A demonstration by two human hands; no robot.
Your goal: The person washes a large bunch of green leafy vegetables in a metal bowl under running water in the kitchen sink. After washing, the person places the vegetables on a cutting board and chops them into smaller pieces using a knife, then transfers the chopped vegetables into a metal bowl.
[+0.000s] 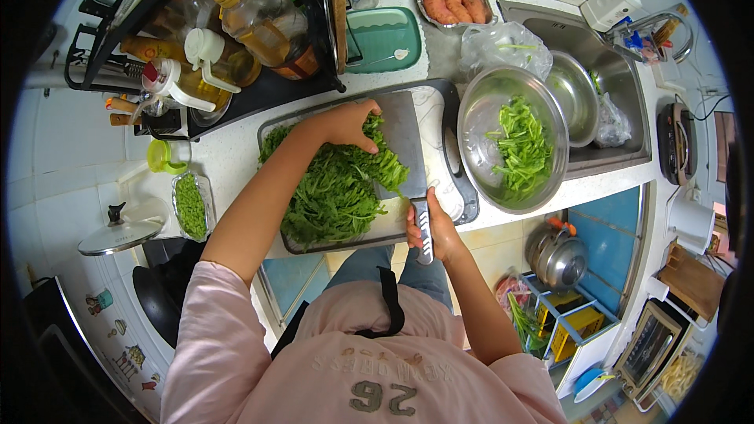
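Note:
A large heap of leafy greens (333,194) covers the left and middle of the cutting board (436,100). My left hand (347,125) reaches over the heap, thumb and fingers curled around greens at its right side. In my right hand (436,227) is the handle of a cleaver (406,141), near the board's front edge. Its broad blade lies nearly flat, and some green stalks overlap its left edge. Right of the board stands a steel bowl (480,147) with cut green stems (521,153) inside.
A black rack (253,100) with bottles (268,23) stands at the back left. Sweet potatoes (453,3) sit in a foil tray beyond a plastic bag (506,50). The sink (624,94) holds another steel bowl (571,100). Chopped green pieces (191,206) fill a foil tray at left.

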